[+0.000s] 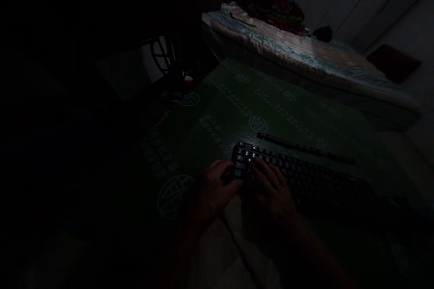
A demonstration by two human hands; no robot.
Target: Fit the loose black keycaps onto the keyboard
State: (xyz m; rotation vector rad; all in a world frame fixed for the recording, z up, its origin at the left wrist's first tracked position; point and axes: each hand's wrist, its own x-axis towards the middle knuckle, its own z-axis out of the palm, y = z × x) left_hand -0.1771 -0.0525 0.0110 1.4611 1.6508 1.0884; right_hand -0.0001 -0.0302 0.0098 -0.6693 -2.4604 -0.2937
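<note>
The scene is very dark. A black keyboard [305,176] lies on a green printed sheet [237,108]. My left hand [213,189] curls around the keyboard's near left corner, thumb and fingers gripping its edge. My right hand [271,187] rests on top of the left-side keys with its fingers bent down onto them. A pale cloth [233,244] lies beneath my wrists. What my right fingers press or pinch is too dim to make out.
A thin dark strip [305,148] lies just behind the keyboard. Beyond the sheet is a mattress [305,58] with colourful cloth [274,0] piled on it. A fan-like wire object [164,54] stands at the back left. The left side is black.
</note>
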